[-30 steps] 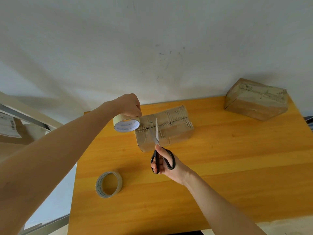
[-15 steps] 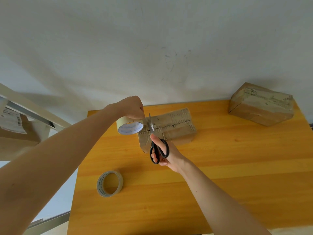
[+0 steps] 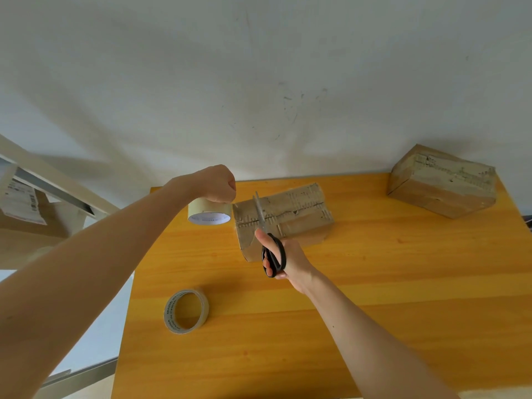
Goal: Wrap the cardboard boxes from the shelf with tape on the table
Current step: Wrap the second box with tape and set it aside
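A worn cardboard box [image 3: 290, 214] covered in tape strips lies on the orange wooden table [image 3: 374, 283], near its far edge. My left hand [image 3: 214, 184] grips a beige tape roll [image 3: 209, 213] held in the air just left of the box. My right hand [image 3: 283, 256] holds black-handled scissors [image 3: 269, 243] whose blades point up over the box's left end, beside the roll. A second taped cardboard box [image 3: 442, 184] rests at the table's far right corner.
Another tape roll [image 3: 187, 311] lies flat on the table at the near left. A white wall rises right behind the table. A shelf frame with a labelled carton [image 3: 20, 197] stands to the left, beyond the table's edge.
My right hand moved the scissors left toward the tape roll and then back a little to the right over the box. My left hand kept the roll in place.
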A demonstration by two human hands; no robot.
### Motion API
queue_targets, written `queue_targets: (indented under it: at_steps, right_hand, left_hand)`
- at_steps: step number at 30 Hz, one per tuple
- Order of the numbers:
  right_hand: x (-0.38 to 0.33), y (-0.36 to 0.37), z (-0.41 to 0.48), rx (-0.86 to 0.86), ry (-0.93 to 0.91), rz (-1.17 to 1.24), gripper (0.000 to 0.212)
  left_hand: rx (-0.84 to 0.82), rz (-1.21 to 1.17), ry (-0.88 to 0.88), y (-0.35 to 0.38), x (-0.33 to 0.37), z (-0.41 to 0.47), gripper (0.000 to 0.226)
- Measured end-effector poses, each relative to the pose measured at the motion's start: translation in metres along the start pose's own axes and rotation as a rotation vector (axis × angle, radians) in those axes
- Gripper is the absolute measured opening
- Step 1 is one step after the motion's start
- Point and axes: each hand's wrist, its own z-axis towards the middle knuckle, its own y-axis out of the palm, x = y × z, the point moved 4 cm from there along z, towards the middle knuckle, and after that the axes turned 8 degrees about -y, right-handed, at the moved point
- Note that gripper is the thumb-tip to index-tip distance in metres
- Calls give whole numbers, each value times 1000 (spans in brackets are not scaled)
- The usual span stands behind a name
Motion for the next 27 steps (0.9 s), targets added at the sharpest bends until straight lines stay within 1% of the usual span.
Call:
queue_targets:
  at_steps: [2,5,10,11,13,15,16,18,20,22,24,27]
  right_hand:
    - [0,2,0,-37,-1,-20,63]
    - [-1,7,-3,-95,-6,-122,64]
    - [2,19,-10,-157,-62,-250,60]
    - [4,21,-13,-155,-58,-279,57]
    - [15,22,-18,-146,-20,-308,56]
    - [27,22,-25,-147,15,-383,61]
    - [34,21,-29,-159,17,-473,64]
    - [46,18,-36,-202,-5,-731,65]
    - [56,14,-42,-243,-59,-1019,62]
    - [63,11,-45,-249,-123,-1251,59]
    - [71,9,-43,-211,-147,-1384,55]
    - [84,6,-36,-121,-174,-1492,54]
  left_hand:
    - [25,-37,-4,-2,-9,-1,14]
    - [89,-78,-18,-4,-24,-1,14]
    - [152,-65,-9,0,-46,-5,16]
    - [153,-64,-11,2,-51,-5,16]
    - [153,-87,-15,6,-61,-6,22]
    - [164,-118,-21,12,-72,-7,21]
    - [172,-121,-22,14,-77,-7,18]
    - [182,-114,-18,21,-85,-8,15]
    - [189,-132,-17,29,-91,-9,14]
    - [210,-158,-23,40,-97,-10,13]
    - [243,-191,-33,53,-103,-9,15]
    - [255,-242,-76,77,-110,-9,19]
